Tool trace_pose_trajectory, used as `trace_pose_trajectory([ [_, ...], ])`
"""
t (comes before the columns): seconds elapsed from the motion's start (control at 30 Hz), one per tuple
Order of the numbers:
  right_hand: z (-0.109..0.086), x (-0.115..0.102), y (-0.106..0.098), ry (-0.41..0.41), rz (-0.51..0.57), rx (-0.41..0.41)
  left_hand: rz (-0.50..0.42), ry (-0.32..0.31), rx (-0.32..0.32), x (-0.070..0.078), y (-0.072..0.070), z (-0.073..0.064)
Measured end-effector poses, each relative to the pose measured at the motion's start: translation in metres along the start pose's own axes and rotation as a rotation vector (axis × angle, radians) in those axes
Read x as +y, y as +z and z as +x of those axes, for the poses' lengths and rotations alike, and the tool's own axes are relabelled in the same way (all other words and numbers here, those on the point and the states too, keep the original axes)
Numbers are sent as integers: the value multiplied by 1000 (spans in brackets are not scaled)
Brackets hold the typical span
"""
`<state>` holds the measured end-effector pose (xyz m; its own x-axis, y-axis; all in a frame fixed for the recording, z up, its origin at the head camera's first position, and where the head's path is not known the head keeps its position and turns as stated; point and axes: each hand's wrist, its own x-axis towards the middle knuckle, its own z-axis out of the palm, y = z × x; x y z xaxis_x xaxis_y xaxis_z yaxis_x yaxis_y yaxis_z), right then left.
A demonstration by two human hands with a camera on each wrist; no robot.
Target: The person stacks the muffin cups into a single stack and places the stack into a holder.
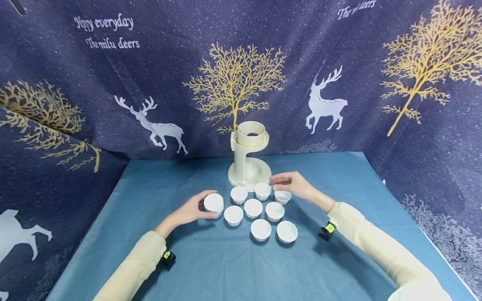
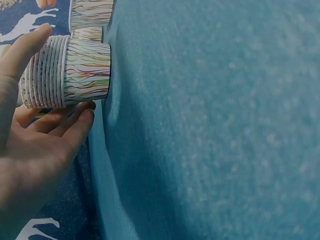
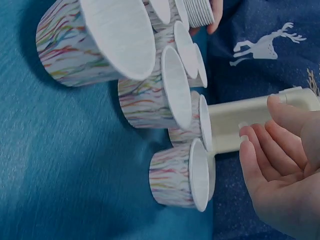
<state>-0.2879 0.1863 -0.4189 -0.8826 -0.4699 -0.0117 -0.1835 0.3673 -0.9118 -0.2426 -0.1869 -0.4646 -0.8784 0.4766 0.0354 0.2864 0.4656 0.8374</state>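
My left hand [image 1: 193, 208] grips a stack of paper cups [image 2: 86, 70], thumb on one side and fingers on the other. The stack's nested rims show in the left wrist view, above a body patterned with coloured wavy lines. My right hand [image 1: 297, 184] holds nothing; its fingers are loosely bent above the back-right paper cup [image 1: 282, 197], partly covering it in the head view. In the right wrist view that cup [image 3: 172, 175] stands apart from the fingers [image 3: 252, 162]. Several more single cups [image 1: 253, 208] stand upright in loose rows between the hands.
A cream stand [image 1: 241, 163] with a round base and a ring on top rises behind the cups, close to the back row. The blue cloth table [image 1: 226, 267] meets a dark printed curtain [image 1: 293, 42] at the back. A white round object [image 1: 419, 291] shows at bottom right.
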Motion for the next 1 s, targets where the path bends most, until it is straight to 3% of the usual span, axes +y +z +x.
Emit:
trace_pose_trajectory([
  [0.33, 8, -5, 14, 31, 86, -35, -10, 25, 14, -1, 3, 3],
  [0.57, 13, -12, 21, 42, 72, -48, -39, 3, 12, 22, 0, -4],
  [1.0, 30, -16, 34, -8, 83, -74, -32, 40, 32, -9, 4, 4],
])
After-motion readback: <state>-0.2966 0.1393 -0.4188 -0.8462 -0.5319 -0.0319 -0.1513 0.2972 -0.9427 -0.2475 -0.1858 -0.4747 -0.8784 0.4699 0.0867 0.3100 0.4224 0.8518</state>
